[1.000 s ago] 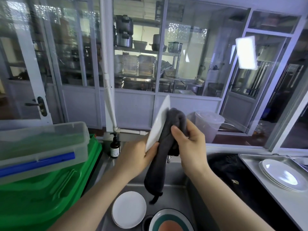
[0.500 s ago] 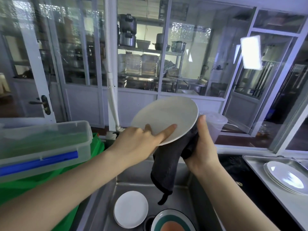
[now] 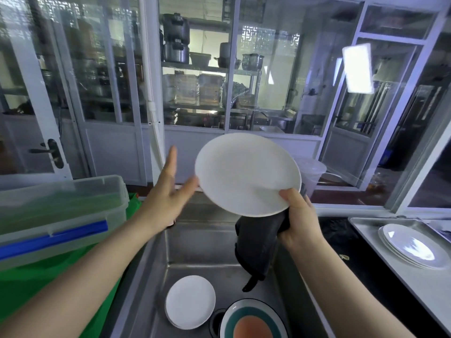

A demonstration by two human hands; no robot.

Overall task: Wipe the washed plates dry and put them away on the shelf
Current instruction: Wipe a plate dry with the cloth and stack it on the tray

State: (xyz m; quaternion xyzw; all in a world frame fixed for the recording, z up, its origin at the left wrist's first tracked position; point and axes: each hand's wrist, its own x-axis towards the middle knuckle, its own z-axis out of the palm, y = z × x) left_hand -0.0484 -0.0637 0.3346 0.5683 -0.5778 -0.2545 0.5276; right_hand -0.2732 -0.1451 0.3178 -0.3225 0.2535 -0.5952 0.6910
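Above the steel sink (image 3: 195, 242), right hand (image 3: 299, 217) raised at chest height, forearm angling up from lower right. Thumb lies on the upper face of a white plate (image 3: 246, 173) at its near rim; fingers curl underneath, clamping plate and a dark grey cloth (image 3: 258, 242) together. Cloth bunched under the plate edge, most of it hanging down toward the sink with a small loop at its lower tip. Plate held tilted, face toward the camera, far rim higher than near rim.

Left hand (image 3: 168, 191) open, fingers straight and spread, palm turned toward the plate. One fingertip sits right at the plate's left rim; contact cannot be told. Other fingers point up and away, holding nothing. Left forearm stretches in from lower left.

Sink bottom: small white plates (image 3: 190, 302) stacked left of the drain, a bowl with teal ring and orange centre (image 3: 252, 320) beside them at the bottom edge.

Right counter: metal tray (image 3: 366, 230) carrying a stack of white plates (image 3: 412, 246). Left side: clear lidded box (image 3: 61, 206) with blue clip, resting on green plastic crates (image 3: 48, 276)
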